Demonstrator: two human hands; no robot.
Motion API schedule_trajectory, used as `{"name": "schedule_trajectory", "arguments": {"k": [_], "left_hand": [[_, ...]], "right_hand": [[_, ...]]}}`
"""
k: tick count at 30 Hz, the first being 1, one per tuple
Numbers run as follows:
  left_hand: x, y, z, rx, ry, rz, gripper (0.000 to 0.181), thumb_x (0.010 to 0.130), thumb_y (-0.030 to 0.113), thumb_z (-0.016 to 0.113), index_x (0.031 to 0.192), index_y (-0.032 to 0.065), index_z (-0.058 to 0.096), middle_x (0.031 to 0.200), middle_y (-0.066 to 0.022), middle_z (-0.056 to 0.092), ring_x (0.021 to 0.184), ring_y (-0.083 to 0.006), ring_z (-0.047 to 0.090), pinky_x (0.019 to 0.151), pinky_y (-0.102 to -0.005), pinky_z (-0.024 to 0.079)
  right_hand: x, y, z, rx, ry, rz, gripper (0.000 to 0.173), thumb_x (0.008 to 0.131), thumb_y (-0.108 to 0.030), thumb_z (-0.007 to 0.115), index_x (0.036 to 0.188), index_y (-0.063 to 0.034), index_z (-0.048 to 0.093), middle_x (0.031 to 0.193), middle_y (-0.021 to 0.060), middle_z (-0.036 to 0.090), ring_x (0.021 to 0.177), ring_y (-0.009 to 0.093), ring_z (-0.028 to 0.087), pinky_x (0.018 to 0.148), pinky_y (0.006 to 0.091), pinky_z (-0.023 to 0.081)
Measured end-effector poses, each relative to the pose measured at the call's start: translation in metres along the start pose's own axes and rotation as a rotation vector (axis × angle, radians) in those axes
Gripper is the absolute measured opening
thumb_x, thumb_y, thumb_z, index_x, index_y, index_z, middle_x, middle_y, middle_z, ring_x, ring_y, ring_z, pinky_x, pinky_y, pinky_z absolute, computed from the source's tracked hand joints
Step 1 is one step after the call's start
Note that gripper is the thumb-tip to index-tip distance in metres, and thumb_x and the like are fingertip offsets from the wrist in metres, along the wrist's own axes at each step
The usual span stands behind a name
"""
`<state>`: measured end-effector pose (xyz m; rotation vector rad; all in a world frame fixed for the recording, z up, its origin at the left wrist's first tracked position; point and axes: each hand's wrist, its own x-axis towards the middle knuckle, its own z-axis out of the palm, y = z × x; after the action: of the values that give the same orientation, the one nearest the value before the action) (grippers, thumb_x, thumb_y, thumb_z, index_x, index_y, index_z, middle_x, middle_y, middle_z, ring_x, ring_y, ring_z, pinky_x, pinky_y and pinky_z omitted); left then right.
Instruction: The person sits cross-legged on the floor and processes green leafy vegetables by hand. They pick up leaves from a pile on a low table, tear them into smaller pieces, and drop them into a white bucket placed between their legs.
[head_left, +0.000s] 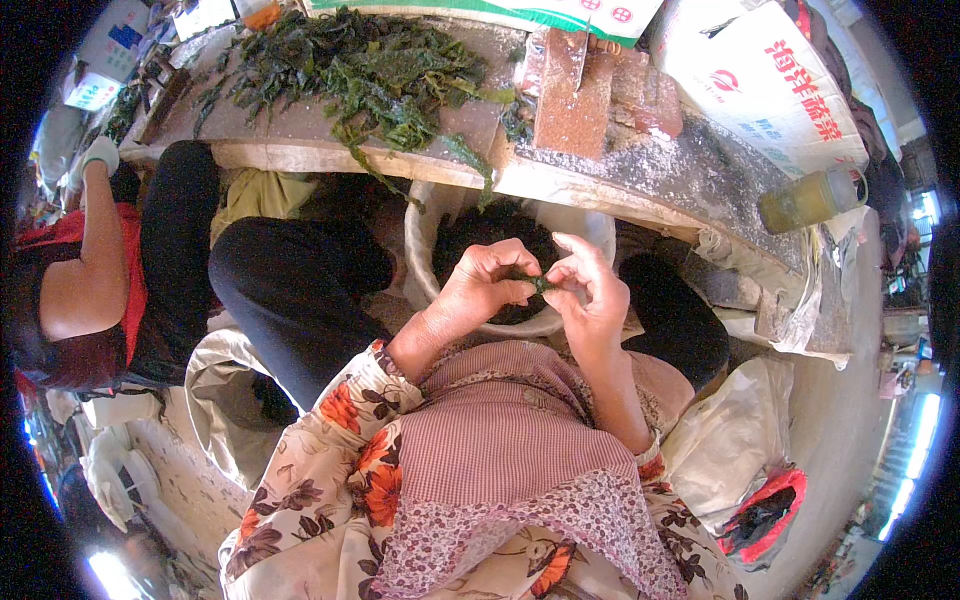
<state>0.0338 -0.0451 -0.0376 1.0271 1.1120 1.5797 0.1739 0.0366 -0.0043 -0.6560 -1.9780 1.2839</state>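
Between my two hands, just above a pale tub, is a small knotted piece of green seaweed (541, 283). My left hand (491, 279) pinches one end between thumb and fingers. The other end is pinched by my right hand (590, 289), whose index finger points up. Below them the tub (421, 247) holds a dark mass of seaweed (476, 229), partly hidden by my hands. A large heap of wet green seaweed (375, 71) lies on the worktable (292, 131) in front, with some strands hanging over its edge towards the tub.
A knife (583, 60) rests on a reddish-brown block (570, 112). To the right are a printed carton (780, 90) and a bottle of yellowish liquid (810, 201). An open pale sack (225, 405) stands at lower left. Another person's gloved hand and arm (101, 247) are at far left.
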Motion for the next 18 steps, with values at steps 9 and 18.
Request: {"name": "schedule_trajectory", "arguments": {"k": [9,18], "left_hand": [[-0.003,-0.003,-0.013,-0.294,-0.182,-0.231,0.01,0.077,0.004,0.065,0.085,0.0014,0.061,0.08,-0.0002,0.056,0.07,-0.0117,0.056,0.066,-0.0268,0.047],[-0.004,-0.012,0.001,-0.831,-0.052,-0.297,0.015,0.082,0.006,0.063,0.096,0.0001,0.06,0.083,-0.0052,0.062,0.071,-0.017,0.063,0.07,-0.0317,0.053]], "right_hand": [[0.001,-0.004,0.001,-0.24,-0.027,-0.16,0.048,0.066,0.004,0.063,0.112,-0.0072,0.057,0.077,0.0063,0.059,0.072,0.021,0.058,0.07,0.031,0.047],[0.0,0.001,-0.001,-0.122,0.088,-0.139,0.047,0.067,0.005,0.064,0.113,-0.0048,0.057,0.076,0.0052,0.058,0.068,0.014,0.058,0.067,0.0264,0.048]]}}
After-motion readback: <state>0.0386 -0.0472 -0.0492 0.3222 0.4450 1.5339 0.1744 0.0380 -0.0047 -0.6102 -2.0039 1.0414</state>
